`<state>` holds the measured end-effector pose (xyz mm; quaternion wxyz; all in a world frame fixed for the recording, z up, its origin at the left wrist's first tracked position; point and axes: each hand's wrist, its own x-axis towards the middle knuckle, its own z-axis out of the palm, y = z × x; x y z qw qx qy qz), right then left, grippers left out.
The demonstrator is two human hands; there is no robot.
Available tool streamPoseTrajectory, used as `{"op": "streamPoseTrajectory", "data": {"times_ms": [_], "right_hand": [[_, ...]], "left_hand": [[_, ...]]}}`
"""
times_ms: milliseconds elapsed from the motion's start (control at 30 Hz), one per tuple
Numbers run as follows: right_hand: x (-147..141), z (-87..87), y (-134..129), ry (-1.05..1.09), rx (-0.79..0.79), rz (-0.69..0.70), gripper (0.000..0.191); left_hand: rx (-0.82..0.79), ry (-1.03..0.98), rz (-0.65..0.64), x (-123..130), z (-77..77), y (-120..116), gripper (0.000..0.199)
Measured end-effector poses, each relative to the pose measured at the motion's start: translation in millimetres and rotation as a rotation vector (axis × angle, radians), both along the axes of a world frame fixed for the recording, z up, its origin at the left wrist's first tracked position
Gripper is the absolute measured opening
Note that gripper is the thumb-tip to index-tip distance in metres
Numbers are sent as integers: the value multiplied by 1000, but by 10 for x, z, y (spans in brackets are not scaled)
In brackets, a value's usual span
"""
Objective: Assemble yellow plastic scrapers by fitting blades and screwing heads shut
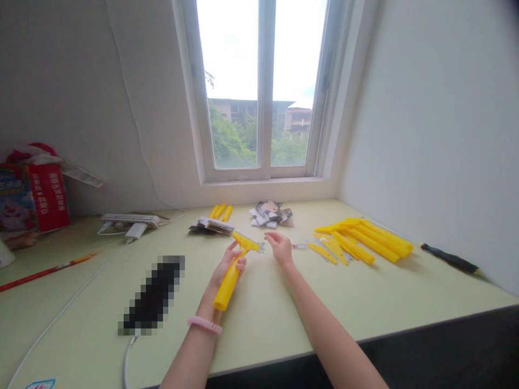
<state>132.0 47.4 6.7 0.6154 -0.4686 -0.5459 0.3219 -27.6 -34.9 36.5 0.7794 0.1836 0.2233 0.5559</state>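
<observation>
A yellow scraper (228, 281) with a T-shaped head and a thick round handle is held in my left hand (224, 266). The fingers wrap round its neck, and the head points away from me. Just right of the head lies a small pile of metal screws (261, 247). My right hand (279, 246) is over the table beside that pile, its thumb and fingertips pinched together. Whatever the pinch holds, if anything, is too small to make out. Close to the right hand lies a small item with a white and red end (300, 246).
On the right lie yellow handles (377, 243), flat yellow head plates (322, 253) and a black-handled screwdriver (450, 259). Behind are packaged blades (213, 226), more yellow handles (221, 212) and a paper pile (270, 214). A cabled phone (152, 297), power strip (132, 219) and red stick (44, 273) lie left.
</observation>
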Motion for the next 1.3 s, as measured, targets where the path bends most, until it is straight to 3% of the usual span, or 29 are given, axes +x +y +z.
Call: {"op": "streamPoseTrajectory", "data": {"times_ms": [167, 333, 567, 733, 867, 1300], "right_hand": [[-76, 24, -114, 3, 13, 238, 18], [-89, 22, -133, 13, 8, 279, 13], [-51, 77, -193, 130, -151, 341, 18], [-48, 109, -228, 345, -313, 483, 24], [-40, 134, -246, 444, -376, 512, 22], [-55, 112, -238, 491, -404, 507, 18]], "left_hand": [[21, 91, 8, 33, -21, -1, 62], [13, 83, 19, 22, -10, 0, 63], [19, 103, 36, 23, 18, -9, 61], [16, 99, 25, 31, 50, -34, 60], [30, 88, 14, 35, 68, -50, 60], [50, 74, -9, 29, 56, -48, 61]]}}
